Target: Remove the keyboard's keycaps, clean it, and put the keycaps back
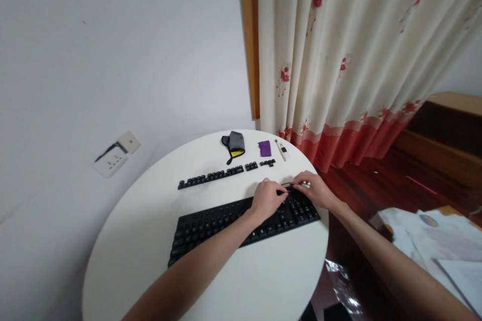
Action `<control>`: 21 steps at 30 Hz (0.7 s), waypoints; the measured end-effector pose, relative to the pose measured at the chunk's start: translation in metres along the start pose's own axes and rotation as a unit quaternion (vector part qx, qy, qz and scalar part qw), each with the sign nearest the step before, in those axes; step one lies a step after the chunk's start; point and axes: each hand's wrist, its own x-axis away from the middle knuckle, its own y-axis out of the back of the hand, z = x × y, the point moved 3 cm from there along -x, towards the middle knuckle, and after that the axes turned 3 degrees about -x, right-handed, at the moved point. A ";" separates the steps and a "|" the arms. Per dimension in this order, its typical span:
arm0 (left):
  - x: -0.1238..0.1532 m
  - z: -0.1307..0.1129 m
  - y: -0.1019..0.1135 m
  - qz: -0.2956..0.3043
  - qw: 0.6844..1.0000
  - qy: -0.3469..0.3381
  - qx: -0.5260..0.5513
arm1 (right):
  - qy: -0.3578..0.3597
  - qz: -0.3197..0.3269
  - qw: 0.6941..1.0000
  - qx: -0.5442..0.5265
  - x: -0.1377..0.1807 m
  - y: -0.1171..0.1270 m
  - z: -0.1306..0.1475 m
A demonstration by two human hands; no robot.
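A black keyboard (226,223) lies across a round white table (143,241). My left hand (266,199) rests curled over the keyboard's upper right part, its fingers pinched at the top edge. My right hand (315,189) is beside it at the keyboard's far right corner, fingers closed on a thin dark tool I cannot make out. The two hands nearly touch. A row of loose black keycaps (211,177) lies on the table just beyond the keyboard, with two smaller groups (259,164) further right.
At the table's far edge lie a grey and yellow pouch (234,144), a purple cloth (264,148) and a small white tool (281,150). A flowered curtain (357,60) hangs behind. A wall socket (113,159) is at left. Papers (433,241) lie at right.
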 end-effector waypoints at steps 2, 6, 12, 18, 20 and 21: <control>0.007 -0.010 -0.004 0.010 1.000 -0.018 0.016 | 0.000 0.012 0.999 -0.031 0.017 0.002 0.002; 0.010 -0.019 -0.006 0.017 0.999 -0.036 0.016 | -0.010 0.020 0.998 -0.053 0.037 -0.001 0.006; 0.014 -0.027 -0.005 0.013 0.998 -0.051 -0.047 | 0.008 0.025 0.999 -0.030 0.037 -0.004 0.011; 0.019 -0.034 -0.006 -0.002 0.995 -0.051 -0.084 | 0.058 0.056 0.996 0.033 0.032 -0.005 0.015; 0.022 -0.035 -0.004 0.001 0.995 -0.056 -0.084 | 0.066 0.072 0.994 0.051 0.031 -0.004 0.018; 0.024 -0.036 -0.003 0.004 0.995 -0.062 -0.084 | 0.069 0.079 0.993 0.058 0.031 -0.004 0.019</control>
